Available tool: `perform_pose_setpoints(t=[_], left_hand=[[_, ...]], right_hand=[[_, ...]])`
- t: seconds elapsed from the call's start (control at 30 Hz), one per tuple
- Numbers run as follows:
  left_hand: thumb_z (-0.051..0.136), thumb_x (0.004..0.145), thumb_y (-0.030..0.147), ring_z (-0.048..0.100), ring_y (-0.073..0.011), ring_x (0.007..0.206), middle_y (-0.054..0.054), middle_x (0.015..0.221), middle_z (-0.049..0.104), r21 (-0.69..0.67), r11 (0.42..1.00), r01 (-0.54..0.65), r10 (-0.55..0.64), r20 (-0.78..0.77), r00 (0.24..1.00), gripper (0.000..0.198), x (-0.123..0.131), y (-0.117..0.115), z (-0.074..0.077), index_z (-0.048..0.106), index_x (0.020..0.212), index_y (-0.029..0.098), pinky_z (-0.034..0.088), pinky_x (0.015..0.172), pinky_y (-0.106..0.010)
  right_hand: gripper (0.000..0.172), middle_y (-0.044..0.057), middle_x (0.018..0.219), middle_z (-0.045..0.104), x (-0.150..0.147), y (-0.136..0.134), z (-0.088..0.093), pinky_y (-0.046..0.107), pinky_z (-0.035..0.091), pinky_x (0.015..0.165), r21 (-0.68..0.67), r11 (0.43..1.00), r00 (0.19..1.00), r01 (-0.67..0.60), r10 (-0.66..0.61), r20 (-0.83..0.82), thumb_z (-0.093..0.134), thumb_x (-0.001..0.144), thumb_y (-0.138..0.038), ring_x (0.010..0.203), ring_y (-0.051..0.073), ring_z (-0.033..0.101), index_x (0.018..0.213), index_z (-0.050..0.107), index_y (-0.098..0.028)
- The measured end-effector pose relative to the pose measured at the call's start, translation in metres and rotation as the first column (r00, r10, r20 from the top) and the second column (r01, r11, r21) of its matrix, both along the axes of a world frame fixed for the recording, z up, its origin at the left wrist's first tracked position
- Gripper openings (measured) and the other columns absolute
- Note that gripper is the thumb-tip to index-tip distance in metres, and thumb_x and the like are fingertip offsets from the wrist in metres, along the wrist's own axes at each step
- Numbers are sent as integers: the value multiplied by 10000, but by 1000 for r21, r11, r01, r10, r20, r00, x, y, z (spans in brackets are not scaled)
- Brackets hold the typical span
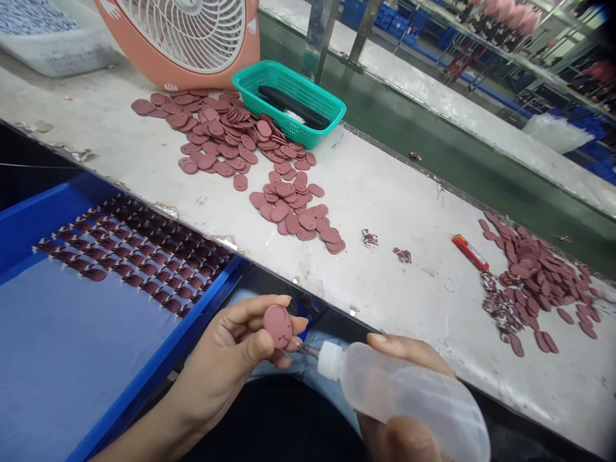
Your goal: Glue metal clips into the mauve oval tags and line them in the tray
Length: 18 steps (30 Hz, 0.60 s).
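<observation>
Oval pink patch point(278, 326) | pinched in left hand point(226, 359) | right hand point(409, 351): plastic bottle point(409, 398)

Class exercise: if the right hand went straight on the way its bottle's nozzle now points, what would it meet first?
Probably the reddish oval piece held in the left hand, at its lower edge, though the fingers beside it could come first; depth is unclear.
</observation>
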<state>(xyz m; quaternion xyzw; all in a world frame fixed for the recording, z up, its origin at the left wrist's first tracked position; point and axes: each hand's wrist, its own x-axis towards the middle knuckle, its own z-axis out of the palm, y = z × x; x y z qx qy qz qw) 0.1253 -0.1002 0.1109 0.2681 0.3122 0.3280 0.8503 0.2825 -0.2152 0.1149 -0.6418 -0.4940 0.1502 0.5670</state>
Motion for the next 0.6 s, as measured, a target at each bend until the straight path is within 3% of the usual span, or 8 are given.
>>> perform_pose_setpoints(t=[0.17, 0.4, 0.6], left_hand=[[881, 761, 330, 772, -153, 728, -29, 874, 842, 5, 1000, -4, 4, -11, 1000, 230, 0, 0, 0, 835, 985, 308, 595, 611, -142], [887, 750, 348, 776, -158, 736, -26, 874, 842, 1, 1000, -10, 11, -37, 999, 240, -3, -2, -1, 834, 982, 318, 598, 613, -145], [896, 734, 360, 779, -165, 736, -37, 858, 841, -17, 1000, -16, 15, -61, 998, 230, -3, -2, 1, 838, 953, 322, 604, 619, -151]], right_hand=[[406, 5, 727, 551, -5, 8, 3, 289, 375, 342, 108, 992, 994, 73, -64, -85, 599, 933, -581, 435, 133, 466, 1202, 645, -281], [393, 14, 746, 578, 0, 10, 5, 275, 390, 345, 58, 996, 998, 60, -59, -21, 609, 925, -588, 444, 128, 490, 1145, 660, -266], [352, -16, 658, 551, -3, 17, 11, 254, 352, 311, 124, 991, 991, 59, -43, -129, 585, 960, -553, 399, 112, 447, 1129, 661, -253]])
